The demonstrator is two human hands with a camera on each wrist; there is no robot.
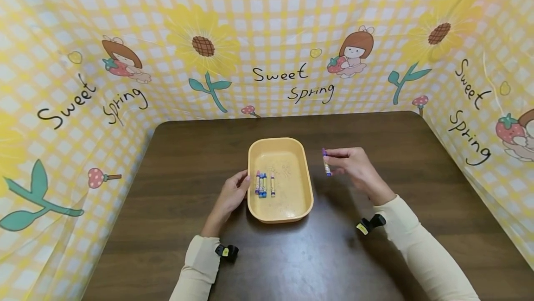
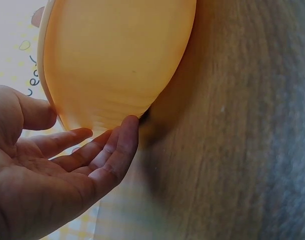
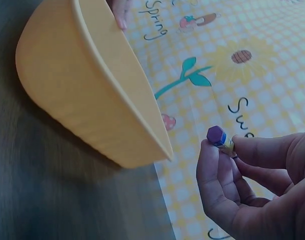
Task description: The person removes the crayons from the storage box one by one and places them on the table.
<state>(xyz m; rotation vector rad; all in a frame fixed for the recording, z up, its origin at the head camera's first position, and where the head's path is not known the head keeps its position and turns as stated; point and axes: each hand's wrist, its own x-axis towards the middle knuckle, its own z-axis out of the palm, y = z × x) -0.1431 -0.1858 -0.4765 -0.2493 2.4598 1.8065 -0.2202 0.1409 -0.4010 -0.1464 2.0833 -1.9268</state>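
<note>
A yellow plastic tray (image 1: 280, 220) sits on the table with its long sides running away from me. My left hand (image 1: 233, 192) holds its left side, thumb (image 2: 40, 114) at the rim and fingertips against the outer wall. Inside, three wrapped crayons, one pink-tipped (image 1: 257, 182) and two blue (image 1: 263, 186), lie side by side near the left wall. Another crayon (image 1: 273, 186) lies a little to their right. Beyond the tray's right side, my right hand (image 1: 354, 166) pinches a purple crayon (image 3: 218, 138) between thumb and fingers, up off the table.
The dark wood table (image 1: 187, 152) extends around the tray on every side. A yellow checked cloth (image 1: 267, 27) with flowers and lettering hangs behind it and along both sides. Black wrist cameras are strapped to both sleeves.
</note>
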